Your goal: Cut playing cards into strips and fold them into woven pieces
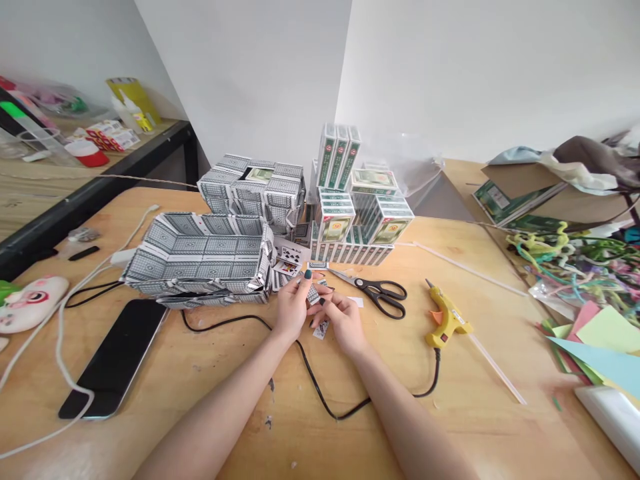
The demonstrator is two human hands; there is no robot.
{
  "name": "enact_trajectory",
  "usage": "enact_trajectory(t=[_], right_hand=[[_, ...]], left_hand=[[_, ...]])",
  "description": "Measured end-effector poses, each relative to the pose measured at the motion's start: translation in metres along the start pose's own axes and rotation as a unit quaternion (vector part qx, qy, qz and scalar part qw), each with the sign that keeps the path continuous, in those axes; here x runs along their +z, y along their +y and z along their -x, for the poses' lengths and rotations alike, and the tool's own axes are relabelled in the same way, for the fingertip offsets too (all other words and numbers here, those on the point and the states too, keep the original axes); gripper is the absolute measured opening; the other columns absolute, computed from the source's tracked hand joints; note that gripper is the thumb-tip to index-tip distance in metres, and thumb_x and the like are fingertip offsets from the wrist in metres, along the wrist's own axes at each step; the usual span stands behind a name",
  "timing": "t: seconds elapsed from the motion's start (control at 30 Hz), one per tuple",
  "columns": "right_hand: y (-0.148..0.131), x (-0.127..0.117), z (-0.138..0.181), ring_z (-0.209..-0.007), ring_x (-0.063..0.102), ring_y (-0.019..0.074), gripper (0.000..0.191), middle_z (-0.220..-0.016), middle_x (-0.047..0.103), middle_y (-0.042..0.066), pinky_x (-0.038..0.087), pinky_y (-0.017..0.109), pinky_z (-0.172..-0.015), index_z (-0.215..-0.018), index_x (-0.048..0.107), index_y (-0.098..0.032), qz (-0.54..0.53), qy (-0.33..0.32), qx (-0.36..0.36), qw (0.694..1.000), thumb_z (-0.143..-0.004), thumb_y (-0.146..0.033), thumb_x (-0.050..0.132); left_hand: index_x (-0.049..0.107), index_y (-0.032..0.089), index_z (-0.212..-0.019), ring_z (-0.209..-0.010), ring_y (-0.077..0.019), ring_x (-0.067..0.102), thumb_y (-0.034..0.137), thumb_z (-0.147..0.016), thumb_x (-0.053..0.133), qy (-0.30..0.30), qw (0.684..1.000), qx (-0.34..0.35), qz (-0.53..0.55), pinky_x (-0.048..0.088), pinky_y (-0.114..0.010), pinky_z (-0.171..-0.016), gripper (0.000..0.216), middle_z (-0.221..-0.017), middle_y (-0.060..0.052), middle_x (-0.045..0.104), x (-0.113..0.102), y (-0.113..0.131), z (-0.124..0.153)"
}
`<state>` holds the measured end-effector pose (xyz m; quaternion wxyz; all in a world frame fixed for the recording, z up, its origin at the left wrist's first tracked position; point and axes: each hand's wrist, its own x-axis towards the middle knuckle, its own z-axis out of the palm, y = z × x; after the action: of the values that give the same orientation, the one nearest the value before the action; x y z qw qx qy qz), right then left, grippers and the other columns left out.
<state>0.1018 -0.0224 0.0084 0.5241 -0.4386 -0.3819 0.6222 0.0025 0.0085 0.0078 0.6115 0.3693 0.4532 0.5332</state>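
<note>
My left hand (291, 305) and my right hand (343, 321) meet at the middle of the wooden table (350, 440). Both pinch a small folded playing card (315, 295) held between their fingertips. A second small card piece (321, 329) hangs just under my right hand. Right behind my left hand stands a long box-like structure built of folded playing cards (200, 257), with a few loose cards (289, 260) at its right end.
Black scissors (380, 293) and a yellow glue gun (447, 319) with a black cord lie to the right. Stacked green card packs (360, 213) and another card structure (255, 187) stand behind. A dark tablet (117, 353) lies left; coloured paper (600, 340) and pipe cleaners right.
</note>
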Motion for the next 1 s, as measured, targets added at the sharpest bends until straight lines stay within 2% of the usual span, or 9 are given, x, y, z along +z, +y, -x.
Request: enact_trajectory(t=[0.1,0.27,0.4,0.47,0.6,0.73,0.8,0.9,1.0], right_hand=[[0.001,-0.002,-0.001,-0.036,0.054,0.0103,0.009,-0.052,0.064,0.000,0.045,0.022,-0.041,-0.065,0.054,-0.015,0.003,0.006,0.005,1.000,-0.069,-0.022,0.052],[0.001,-0.004,-0.002,-0.031,0.050,0.0102,0.012,-0.047,0.060,-0.002,0.041,0.021,-0.034,-0.072,0.057,-0.014,0.009,0.004,0.016,1.000,-0.067,-0.018,0.047],[-0.001,-0.002,0.001,-0.035,0.052,0.0098,0.009,-0.050,0.058,-0.002,0.044,0.022,-0.039,-0.064,0.052,-0.016,0.042,-0.025,-0.005,0.999,-0.071,-0.021,0.047],[0.000,0.001,0.003,-0.039,0.052,0.0097,0.007,-0.056,0.058,-0.002,0.044,0.022,-0.041,-0.073,0.053,-0.016,0.074,-0.029,-0.029,0.996,-0.072,-0.022,0.050],[0.004,0.003,0.005,-0.044,0.050,0.0091,0.024,-0.066,0.060,-0.001,0.041,0.021,-0.042,-0.093,0.054,-0.018,0.199,0.024,-0.106,0.974,-0.070,-0.024,0.057],[0.011,0.000,0.004,-0.043,0.046,0.0102,0.019,-0.058,0.058,-0.002,0.041,0.024,-0.047,-0.086,0.061,-0.022,0.309,0.090,-0.176,0.930,-0.068,-0.028,0.062],[0.015,-0.003,0.003,-0.043,0.046,0.0117,0.017,-0.051,0.055,-0.003,0.041,0.026,-0.049,-0.084,0.063,-0.023,0.314,0.114,-0.184,0.924,-0.068,-0.029,0.064],[0.016,-0.005,0.002,-0.042,0.047,0.0119,0.020,-0.055,0.057,-0.001,0.042,0.026,-0.046,-0.089,0.064,-0.022,0.256,0.109,-0.144,0.949,-0.070,-0.031,0.062],[0.010,-0.007,-0.001,-0.042,0.051,0.0116,0.028,-0.062,0.060,0.000,0.043,0.025,-0.043,-0.094,0.062,-0.018,0.166,0.052,-0.074,0.982,-0.072,-0.035,0.060]], left_hand=[[0.062,0.014,-0.087,-0.069,-0.0193,0.064,0.045,-0.075,0.052,-0.014,0.999,0.025,-0.019,0.047,-0.026,-0.058,0.035,-0.069,-0.005,0.069,0.000,-0.001,0.001],[0.064,0.015,-0.089,-0.075,-0.0220,0.065,0.046,-0.076,0.051,-0.052,0.998,0.034,-0.020,0.047,-0.028,-0.060,0.036,-0.071,-0.006,0.069,0.000,-0.001,0.002],[0.063,0.015,-0.089,-0.077,-0.0224,0.065,0.045,-0.077,0.050,-0.044,0.998,0.038,-0.001,0.048,-0.030,-0.064,0.034,-0.073,-0.006,0.070,-0.002,-0.001,-0.001],[0.063,0.015,-0.090,-0.077,-0.0225,0.065,0.044,-0.077,0.051,-0.033,0.999,0.040,0.017,0.049,-0.032,-0.067,0.034,-0.075,-0.006,0.070,-0.003,0.000,-0.003],[0.063,0.014,-0.092,-0.081,-0.0232,0.064,0.043,-0.076,0.052,-0.024,0.998,0.058,0.014,0.048,-0.035,-0.074,0.034,-0.080,-0.008,0.070,-0.003,0.004,-0.004],[0.064,0.014,-0.093,-0.084,-0.0219,0.064,0.040,-0.078,0.051,-0.028,0.996,0.067,-0.042,0.046,-0.034,-0.079,0.033,-0.084,-0.008,0.070,0.001,0.009,-0.001],[0.065,0.014,-0.092,-0.082,-0.0215,0.064,0.040,-0.077,0.053,-0.036,0.996,0.064,-0.059,0.046,-0.034,-0.080,0.032,-0.082,-0.008,0.070,0.003,0.010,0.001],[0.064,0.014,-0.095,-0.083,-0.0212,0.063,0.041,-0.075,0.055,-0.056,0.997,0.048,-0.038,0.046,-0.032,-0.079,0.034,-0.081,-0.008,0.070,0.003,0.011,0.001],[0.060,0.014,-0.104,-0.081,-0.0208,0.063,0.043,-0.075,0.054,-0.087,0.996,0.006,0.015,0.047,-0.030,-0.070,0.041,-0.084,-0.009,0.069,0.000,0.011,0.000]])
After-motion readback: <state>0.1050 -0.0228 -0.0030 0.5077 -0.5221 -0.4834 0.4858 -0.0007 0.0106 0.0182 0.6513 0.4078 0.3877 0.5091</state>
